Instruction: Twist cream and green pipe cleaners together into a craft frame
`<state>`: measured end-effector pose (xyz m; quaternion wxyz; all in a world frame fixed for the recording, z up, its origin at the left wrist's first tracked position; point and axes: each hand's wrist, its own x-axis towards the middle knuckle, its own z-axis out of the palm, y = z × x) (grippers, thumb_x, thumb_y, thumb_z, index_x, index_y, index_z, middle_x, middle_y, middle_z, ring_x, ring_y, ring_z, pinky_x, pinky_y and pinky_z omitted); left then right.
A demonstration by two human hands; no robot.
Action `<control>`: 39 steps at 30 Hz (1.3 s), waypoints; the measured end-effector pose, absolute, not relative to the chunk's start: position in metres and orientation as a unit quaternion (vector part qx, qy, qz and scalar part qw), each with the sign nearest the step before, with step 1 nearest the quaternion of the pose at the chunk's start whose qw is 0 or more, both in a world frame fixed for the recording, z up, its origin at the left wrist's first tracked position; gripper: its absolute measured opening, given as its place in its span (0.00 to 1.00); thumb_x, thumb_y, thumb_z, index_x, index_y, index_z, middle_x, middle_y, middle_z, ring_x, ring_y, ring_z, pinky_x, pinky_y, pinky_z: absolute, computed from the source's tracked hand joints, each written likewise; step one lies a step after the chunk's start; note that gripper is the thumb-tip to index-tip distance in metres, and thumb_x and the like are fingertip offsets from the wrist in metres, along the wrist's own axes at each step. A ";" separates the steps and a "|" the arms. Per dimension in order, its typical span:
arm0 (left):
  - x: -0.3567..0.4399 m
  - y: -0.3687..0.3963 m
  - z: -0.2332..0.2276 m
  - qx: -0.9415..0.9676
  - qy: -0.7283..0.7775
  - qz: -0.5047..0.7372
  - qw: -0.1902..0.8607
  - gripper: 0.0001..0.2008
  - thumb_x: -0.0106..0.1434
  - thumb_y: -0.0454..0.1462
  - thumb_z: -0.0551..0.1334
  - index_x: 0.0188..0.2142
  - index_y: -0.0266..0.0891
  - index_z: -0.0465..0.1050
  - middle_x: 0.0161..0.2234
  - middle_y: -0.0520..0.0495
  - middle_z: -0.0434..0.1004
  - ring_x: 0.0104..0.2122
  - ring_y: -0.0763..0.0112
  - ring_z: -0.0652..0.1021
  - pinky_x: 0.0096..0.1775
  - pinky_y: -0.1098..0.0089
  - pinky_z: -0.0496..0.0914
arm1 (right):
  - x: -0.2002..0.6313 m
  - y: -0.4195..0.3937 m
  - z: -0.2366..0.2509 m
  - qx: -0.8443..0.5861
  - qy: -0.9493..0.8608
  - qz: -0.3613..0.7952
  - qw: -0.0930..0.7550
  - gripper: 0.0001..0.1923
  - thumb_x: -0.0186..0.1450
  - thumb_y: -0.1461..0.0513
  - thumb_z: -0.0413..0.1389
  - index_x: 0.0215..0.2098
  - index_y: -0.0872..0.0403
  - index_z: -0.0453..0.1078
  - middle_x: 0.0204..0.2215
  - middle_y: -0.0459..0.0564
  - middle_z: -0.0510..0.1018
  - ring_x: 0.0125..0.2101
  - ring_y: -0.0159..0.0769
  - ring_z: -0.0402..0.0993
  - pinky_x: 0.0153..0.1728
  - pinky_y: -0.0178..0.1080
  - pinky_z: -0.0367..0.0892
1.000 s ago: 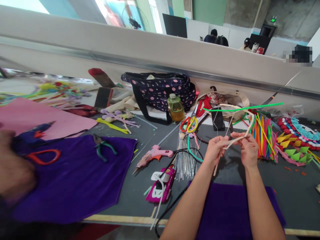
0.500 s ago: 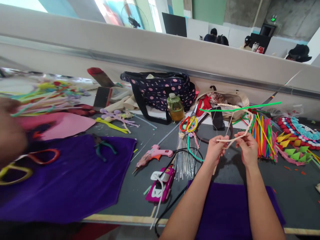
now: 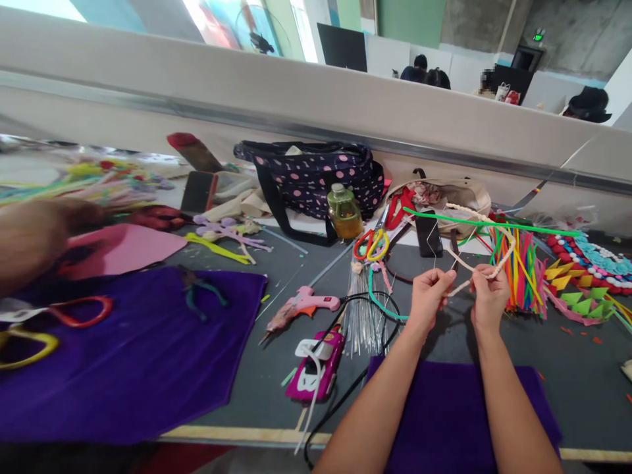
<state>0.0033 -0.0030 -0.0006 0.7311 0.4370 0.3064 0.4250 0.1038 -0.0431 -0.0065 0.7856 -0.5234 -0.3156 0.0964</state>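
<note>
Head view: the person is holding a cream pipe cleaner [image 3: 486, 271] above the tabletop [image 3: 306, 263], out toward its right side and in front of the purple felt sheet [image 3: 444, 415] lying at the near edge. The left hand [image 3: 428, 299] is pinching one end of it between fingertips, and the right hand [image 3: 488, 299] is gripping it just beside, fingers closed on the strand. The pipe cleaner is looping up from the right hand, curving over and crossing back toward the left — so a loop is forming, but its ends are not yet visibly twisted shut, and the shaping looks, to my judgement, only partly done. A green pipe cleaner [image 3: 494, 224] is lying across behind the loop; whether it is joined to the cream one I cannot tell. A bundle of coloured pipe cleaners [image 3: 518, 270] is resting just right of the hands, and a pink glue gun [image 3: 309, 304] is lying mid-table — untouched
</note>
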 end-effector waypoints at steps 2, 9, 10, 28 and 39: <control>0.004 -0.005 0.000 0.444 0.309 0.431 0.722 0.23 0.51 0.51 0.67 0.18 0.36 0.62 0.14 0.57 0.62 0.11 0.84 0.61 0.13 0.78 0.51 | 0.103 -0.043 -0.007 -0.526 -0.301 0.091 0.791 0.09 0.54 0.63 0.58 0.27 0.52 0.59 0.29 0.43 0.72 0.17 0.24 0.61 0.17 0.30 0.58; 0.004 -0.006 0.001 0.453 0.303 0.419 0.726 0.23 0.50 0.50 0.68 0.18 0.36 0.62 0.14 0.57 0.62 0.11 0.83 0.61 0.13 0.78 0.50 | 0.102 -0.043 -0.001 -0.509 -0.285 0.138 0.800 0.08 0.51 0.68 0.53 0.27 0.52 0.58 0.24 0.40 0.73 0.16 0.24 0.56 0.16 0.30 0.53; 0.004 -0.006 0.000 0.450 0.299 0.416 0.731 0.23 0.50 0.50 0.68 0.18 0.36 0.62 0.14 0.57 0.62 0.10 0.83 0.61 0.12 0.78 0.50 | 0.104 -0.043 0.000 -0.510 -0.292 0.141 0.797 0.07 0.51 0.68 0.53 0.26 0.52 0.59 0.23 0.40 0.72 0.16 0.24 0.57 0.17 0.30 0.54; 0.001 0.002 -0.002 0.370 0.272 0.377 0.804 0.22 0.47 0.48 0.70 0.19 0.35 0.63 0.13 0.56 0.64 0.08 0.86 0.58 0.11 0.79 0.46 | 0.105 -0.049 0.002 -0.485 -0.361 0.208 0.769 0.04 0.58 0.64 0.56 0.33 0.52 0.66 0.25 0.44 0.78 0.25 0.34 0.75 0.29 0.37 0.69; -0.003 0.008 -0.003 0.354 0.274 0.387 0.806 0.22 0.47 0.48 0.70 0.19 0.35 0.63 0.13 0.57 0.63 0.08 0.87 0.56 0.12 0.79 0.45 | 0.116 -0.057 0.002 -0.572 -0.508 0.104 0.635 0.08 0.61 0.62 0.52 0.38 0.51 0.70 0.35 0.49 0.77 0.35 0.39 0.75 0.36 0.41 0.69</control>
